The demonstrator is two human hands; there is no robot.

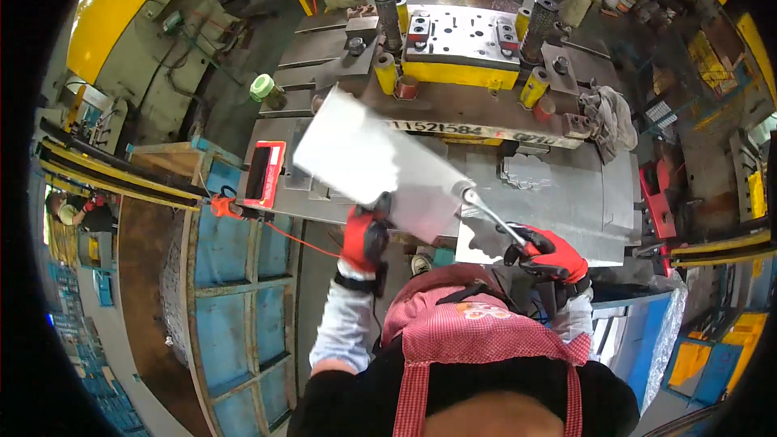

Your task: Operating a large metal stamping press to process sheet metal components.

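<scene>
My left hand, in a red and black glove, grips the near edge of a flat grey sheet-metal blank and holds it tilted above the press table. My right hand, also gloved in red, holds a slim metal rod tool. The rod's round tip touches the right edge of the blank. Behind the blank stands the press die with its grey perforated plate, yellow base, and yellow guide posts.
A red-framed box sits at the table's left edge with an orange cable running from it. A blue metal crate stands at the lower left. A rag lies at the table's right. Another person is far left.
</scene>
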